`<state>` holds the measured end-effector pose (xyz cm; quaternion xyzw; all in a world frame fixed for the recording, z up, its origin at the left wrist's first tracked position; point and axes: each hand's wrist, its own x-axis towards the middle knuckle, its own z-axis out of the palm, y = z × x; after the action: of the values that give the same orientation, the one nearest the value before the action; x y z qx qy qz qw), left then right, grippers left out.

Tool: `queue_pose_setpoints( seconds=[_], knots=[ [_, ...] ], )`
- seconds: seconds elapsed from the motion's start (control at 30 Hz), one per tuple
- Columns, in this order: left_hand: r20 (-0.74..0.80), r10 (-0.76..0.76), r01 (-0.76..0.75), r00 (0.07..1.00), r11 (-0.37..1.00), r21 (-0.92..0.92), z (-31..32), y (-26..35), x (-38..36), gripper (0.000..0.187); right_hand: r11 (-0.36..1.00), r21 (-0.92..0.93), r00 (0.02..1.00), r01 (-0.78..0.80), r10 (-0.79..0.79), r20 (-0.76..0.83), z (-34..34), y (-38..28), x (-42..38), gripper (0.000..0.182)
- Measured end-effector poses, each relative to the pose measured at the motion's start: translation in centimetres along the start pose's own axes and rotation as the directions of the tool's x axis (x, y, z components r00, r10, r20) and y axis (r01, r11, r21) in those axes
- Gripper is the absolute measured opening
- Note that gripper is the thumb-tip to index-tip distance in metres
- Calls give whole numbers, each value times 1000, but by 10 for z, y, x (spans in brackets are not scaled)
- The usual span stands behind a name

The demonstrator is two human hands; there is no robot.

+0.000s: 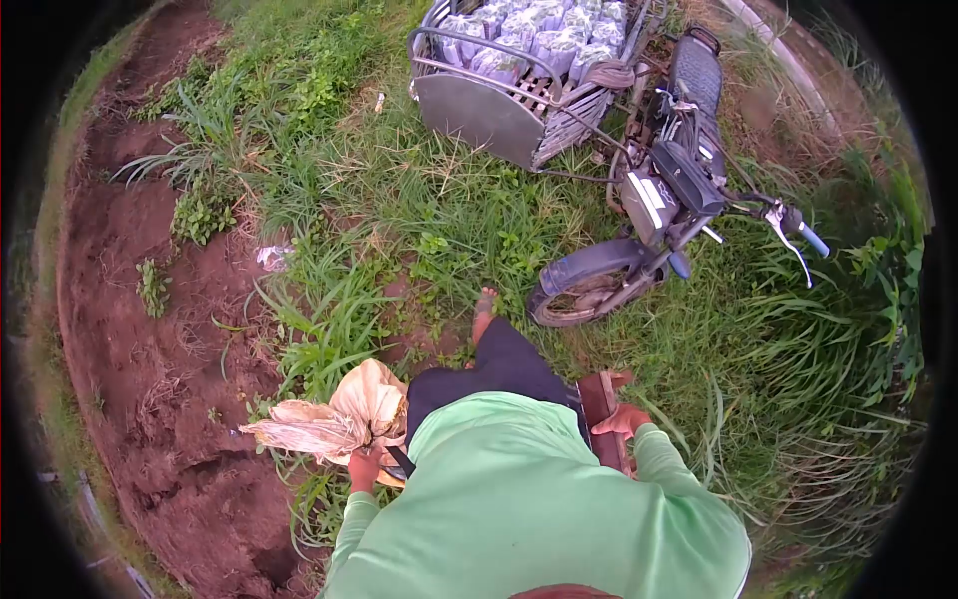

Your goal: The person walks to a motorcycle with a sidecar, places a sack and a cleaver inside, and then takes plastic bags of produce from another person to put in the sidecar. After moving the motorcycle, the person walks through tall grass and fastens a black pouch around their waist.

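My left hand (365,467) is closed round the gathered neck of a tan sack (369,404), whose loose, crumpled top spreads out to the left. At my right side, my right hand (624,421) rests against a brown, box-like object (602,404), with its fingers on the outer face; whether they grip it is unclear. The green sleeves reach down to both wrists. One bare foot (485,302) shows ahead of the dark shorts.
A motorcycle (664,190) stands ahead to the right, its front wheel near my foot. Joined to it is a metal sidecar (479,115) loaded with several plastic-wrapped bundles (496,66). Bare brown soil (150,349) lies left, with a white scrap (272,259) by the grass.
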<state>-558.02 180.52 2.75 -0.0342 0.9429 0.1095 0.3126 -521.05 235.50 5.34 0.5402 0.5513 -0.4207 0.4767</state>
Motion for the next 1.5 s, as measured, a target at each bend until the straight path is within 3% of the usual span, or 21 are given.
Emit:
queue_pose_setpoints(
  seconds=[0.17,0.23,0.4,0.63,0.97,1.03,1.1,1.13,1.3,1.33,1.4,1.5],
  knots=[
    [56,53,-56,997,997,57,-13,4,19,68,998,33,995,-55,52,85,18,5,45,79],
    [148,68,-82,987,992,95,-22,7,31,65,996,69,994,-63,56,94,32,10,60,79],
    [276,88,-135,957,978,158,-11,-24,68,60,988,156,995,-11,-4,97,16,-40,-21,94],
    [309,31,-91,951,979,181,-34,2,76,58,982,146,982,-120,97,160,22,-55,1,97],
    [225,-29,-25,974,972,235,-111,48,111,56,974,143,965,-177,142,221,-7,-98,16,94],
    [228,-13,-49,974,963,266,-131,52,127,59,968,190,950,-166,105,294,-38,-135,-8,96],
    [29,-87,79,996,973,219,-149,97,131,68,960,220,943,-171,95,319,-40,-155,-15,96],
    [57,-114,102,992,977,187,-156,106,144,69,956,170,921,-239,167,352,-36,-152,-1,96],
    [216,-197,168,956,975,148,-173,135,234,71,964,156,955,-216,176,237,-40,-188,-45,86],
    [136,-40,24,990,993,115,-169,132,254,70,955,195,958,-222,176,226,-37,-198,-54,85],
    [170,1,-23,985,992,125,-169,124,306,72,947,231,966,-224,184,180,-29,-202,-61,83],
    [210,66,-89,976,990,105,-193,162,346,76,938,225,964,-265,258,62,-32,-258,-106,82]
  ],
)
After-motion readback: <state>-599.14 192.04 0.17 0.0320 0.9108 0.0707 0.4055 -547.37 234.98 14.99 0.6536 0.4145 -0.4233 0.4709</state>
